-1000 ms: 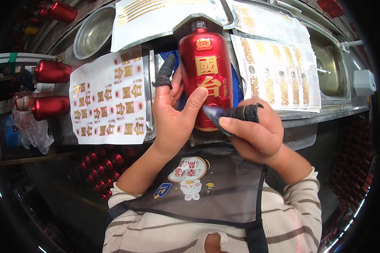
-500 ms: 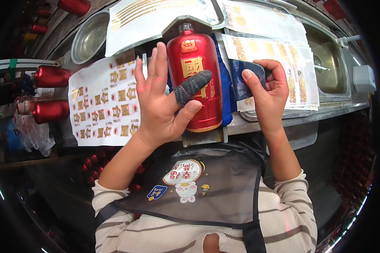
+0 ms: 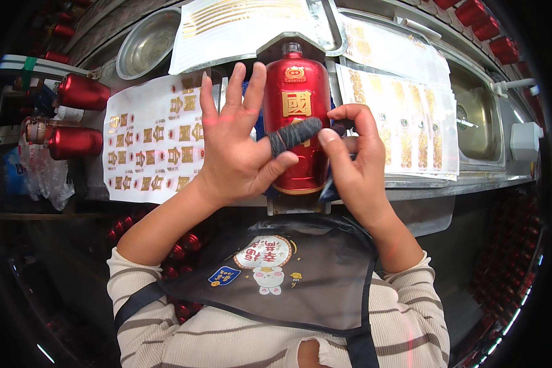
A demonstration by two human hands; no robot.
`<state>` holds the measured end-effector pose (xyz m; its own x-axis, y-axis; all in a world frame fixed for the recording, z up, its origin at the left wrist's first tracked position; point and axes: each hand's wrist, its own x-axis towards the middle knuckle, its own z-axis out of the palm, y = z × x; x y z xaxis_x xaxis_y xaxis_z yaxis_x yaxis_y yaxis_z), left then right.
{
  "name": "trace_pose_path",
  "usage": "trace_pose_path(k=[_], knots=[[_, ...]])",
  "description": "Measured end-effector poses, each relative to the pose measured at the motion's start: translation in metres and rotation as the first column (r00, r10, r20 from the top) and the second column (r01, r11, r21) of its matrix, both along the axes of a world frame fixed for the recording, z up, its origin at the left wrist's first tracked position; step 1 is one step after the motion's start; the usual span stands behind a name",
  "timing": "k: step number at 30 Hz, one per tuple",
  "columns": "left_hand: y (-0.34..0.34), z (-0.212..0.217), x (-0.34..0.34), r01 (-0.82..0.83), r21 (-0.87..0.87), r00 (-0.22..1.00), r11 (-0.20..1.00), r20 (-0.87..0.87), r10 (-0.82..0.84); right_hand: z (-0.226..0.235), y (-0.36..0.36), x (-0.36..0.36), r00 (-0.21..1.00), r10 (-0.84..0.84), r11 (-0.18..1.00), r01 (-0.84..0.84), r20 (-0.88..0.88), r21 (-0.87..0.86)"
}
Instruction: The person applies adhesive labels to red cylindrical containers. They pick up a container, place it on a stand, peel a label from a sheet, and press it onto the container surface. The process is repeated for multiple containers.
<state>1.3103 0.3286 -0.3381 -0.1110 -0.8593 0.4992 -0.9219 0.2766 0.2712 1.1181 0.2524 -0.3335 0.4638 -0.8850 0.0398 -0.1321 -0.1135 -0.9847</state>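
Note:
A glossy red bottle (image 3: 294, 165) with gold characters lies on its back in a metal holder (image 3: 300, 205), its clear neck pointing away from me. Over its left side reaches my left hand (image 3: 233, 144), fingers spread. A dark grey knitted sleeve (image 3: 294, 136) covers that hand's index finger, which lies across the bottle's gold lettering. At the bottle's right edge my right hand (image 3: 359, 153) is closed, thumb and index finger near the sleeve's tip. A dark blue flat scraper (image 3: 329, 187) is in it, mostly hidden behind the fingers and seen nearly edge-on.
Sheets of gold character stickers (image 3: 150, 156) lie left of the bottle, with more gold-patterned sheets (image 3: 402, 122) to its right. A metal bowl (image 3: 144, 46) stands far left. Red bottles (image 3: 76, 144) lie at the left edge. A steel sink (image 3: 475, 116) is at the right.
My right hand has moved left to the bottle's edge, and the scraper has turned from flat to nearly edge-on. The left hand stays spread over the bottle. The view has shifted slightly.

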Motion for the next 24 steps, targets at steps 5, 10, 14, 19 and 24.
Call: trace_pose_path(k=[5,10,14,19,24], knots=[[-0.022,-0.002,0.012,-0.024,0.003,0.999,1.0,-0.046,0.024,-0.003,0.002,0.007,0.994,-0.027,0.997,0.02,-0.104,-0.072],[-0.023,-0.012,0.019,0.007,0.026,0.977,1.0,-0.213,-0.001,-0.003,0.004,0.009,0.998,-0.031,0.999,0.03,-0.055,-0.023],[-0.006,-0.02,0.03,-0.02,0.087,0.957,0.996,-0.288,0.045,-0.004,0.004,0.01,0.999,-0.021,0.999,0.019,-0.045,-0.045],[0.0,0.0,0.007,0.021,0.059,0.988,0.998,-0.153,-0.012,-0.005,0.002,0.007,0.997,-0.004,0.999,0.0,-0.076,-0.054],[0.01,-0.018,0.009,0.008,0.066,0.971,0.998,-0.239,0.008,-0.002,0.002,0.009,0.998,-0.008,1.0,0.007,-0.061,-0.013]])
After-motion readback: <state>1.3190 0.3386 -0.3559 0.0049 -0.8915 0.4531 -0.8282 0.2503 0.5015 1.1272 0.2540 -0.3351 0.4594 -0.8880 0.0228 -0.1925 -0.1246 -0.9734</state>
